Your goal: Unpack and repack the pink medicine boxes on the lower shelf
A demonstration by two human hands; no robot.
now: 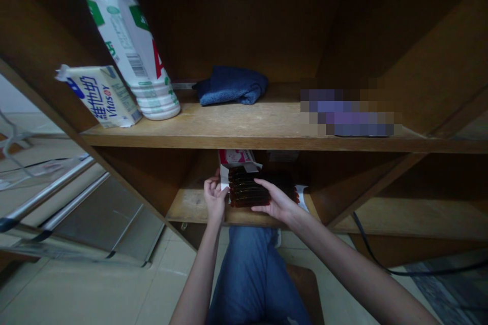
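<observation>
Your box (pixel 233 156) looks open on the low shelf (pixel 185 210), its flaps not yet shut, with your left hand (pixel 215 192) pinching its white edge (pixel 224 177) and your half-curled right hand (pixel 275 202) holding the lined-up dark tubes (pixel 244 190), though I can't tell if they're all inside.

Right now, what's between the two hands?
Head view: white cardboard beside the left hand, then dark, glossy packets up to the right hand.

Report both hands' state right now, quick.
Left hand: closed, thumb and fingers pinching the side of the pink-and-white box.
Right hand: partly closed, gripping the row of dark brown tubes.
</observation>
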